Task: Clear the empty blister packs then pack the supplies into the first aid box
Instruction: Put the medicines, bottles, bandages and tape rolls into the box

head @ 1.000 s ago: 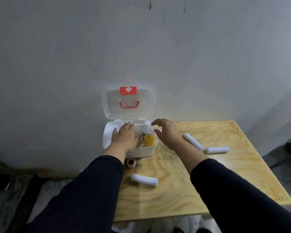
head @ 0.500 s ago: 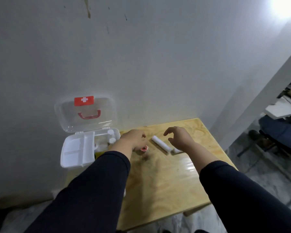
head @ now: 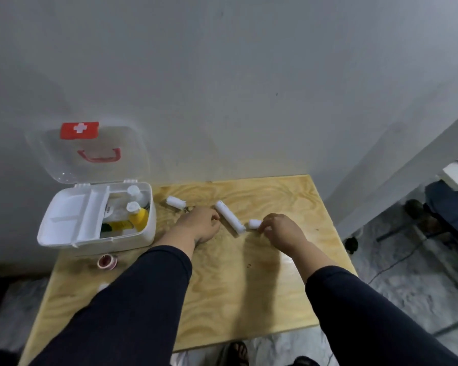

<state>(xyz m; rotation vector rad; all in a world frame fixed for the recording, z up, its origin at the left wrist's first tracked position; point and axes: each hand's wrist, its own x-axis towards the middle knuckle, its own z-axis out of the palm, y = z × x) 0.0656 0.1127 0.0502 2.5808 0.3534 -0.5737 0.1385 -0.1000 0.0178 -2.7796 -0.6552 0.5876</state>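
The white first aid box (head: 143, 235) stands open at the table's left, its clear lid (head: 90, 151) leaning on the wall. Inside are a white tray insert (head: 72, 215), a yellow bottle (head: 138, 216) and a clear bottle (head: 136, 194). Three white bandage rolls lie on the table: a short one (head: 176, 202) near the box, a long one (head: 229, 217) in the middle, and a third roll (head: 255, 223) whose right part is covered by my right hand (head: 280, 231), which grips it. My left hand (head: 201, 224) rests curled on the table left of the long roll, with nothing seen in it.
A red tape roll (head: 106, 261) lies in front of the box. A small white object (head: 103, 286) peeks out beside my left sleeve. The wooden table (head: 236, 299) ends at the wall behind. A grey floor and a seated person's legs (head: 447, 207) are at the right.
My hands left the box and moved right over the table. My right hand came down onto the bandage roll at the right. My left hand settled beside the long roll.
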